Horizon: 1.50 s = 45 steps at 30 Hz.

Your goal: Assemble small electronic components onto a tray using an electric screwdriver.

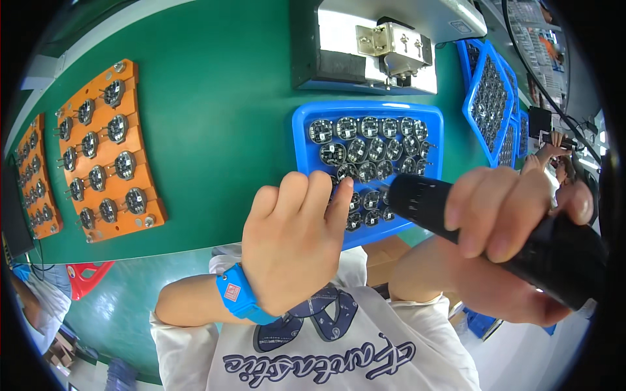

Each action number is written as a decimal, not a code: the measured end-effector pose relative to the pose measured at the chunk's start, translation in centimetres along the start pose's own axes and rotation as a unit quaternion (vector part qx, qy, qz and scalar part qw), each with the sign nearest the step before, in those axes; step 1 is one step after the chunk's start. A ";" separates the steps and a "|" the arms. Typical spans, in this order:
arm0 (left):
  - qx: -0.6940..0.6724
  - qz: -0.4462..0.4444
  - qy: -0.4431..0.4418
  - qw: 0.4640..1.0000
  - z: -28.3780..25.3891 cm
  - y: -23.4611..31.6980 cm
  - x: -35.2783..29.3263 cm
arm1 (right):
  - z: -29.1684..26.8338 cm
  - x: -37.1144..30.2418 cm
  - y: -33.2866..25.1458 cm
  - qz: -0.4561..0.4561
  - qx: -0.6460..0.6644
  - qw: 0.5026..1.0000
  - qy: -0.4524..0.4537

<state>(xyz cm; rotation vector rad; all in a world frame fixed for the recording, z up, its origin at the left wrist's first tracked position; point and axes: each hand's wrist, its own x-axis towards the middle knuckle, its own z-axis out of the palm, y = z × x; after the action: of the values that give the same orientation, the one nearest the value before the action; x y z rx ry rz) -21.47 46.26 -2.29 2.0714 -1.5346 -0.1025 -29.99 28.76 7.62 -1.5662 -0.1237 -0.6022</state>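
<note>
My right hand [508, 221] is wrapped round a black electric screwdriver [430, 202], which slants down to the left. Its thin bit reaches over the blue tray [302, 140], close to my left thumb. The tray holds rows of round circuit board parts [357, 150] with dark faces and metal rims. My left hand [293, 234], in a blue wrist strap [240, 293], lies over the tray's near left corner. Its fingers are curled and its thumb tip is beside one round part [347, 172]. What those fingers grip is hidden beneath the hand.
At the left on the green table [222, 117] lie two orange fixture boards [107, 156] bearing round parts with wires. A metal-topped device [391, 52] stands behind the tray. Stacked blue trays [489, 104] fill the far right. Another person's hands [554, 146] work beyond.
</note>
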 end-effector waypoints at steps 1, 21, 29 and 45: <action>0.005 -0.005 0.004 1.000 0.0 0.0 0.0 | -0.1 -0.3 0.3 0.001 0.000 1.000 0.002; -0.030 -0.020 -0.016 0.999 -0.4 0.0 0.0 | 0.0 -2.1 4.2 -0.018 0.012 1.000 -0.004; -0.034 -0.029 -0.003 0.999 -0.6 0.1 0.8 | 0.2 -1.4 3.5 -0.029 -0.008 0.999 0.011; -0.012 -0.009 -0.015 1.000 -1.1 0.2 0.8 | -0.9 1.1 -1.1 -0.055 -0.063 0.996 0.029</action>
<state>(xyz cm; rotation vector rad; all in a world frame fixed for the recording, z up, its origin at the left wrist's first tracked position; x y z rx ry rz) -20.90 45.93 -1.06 2.0730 -1.5259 -0.1579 -29.83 27.67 9.05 -1.6703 -0.1296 -0.7541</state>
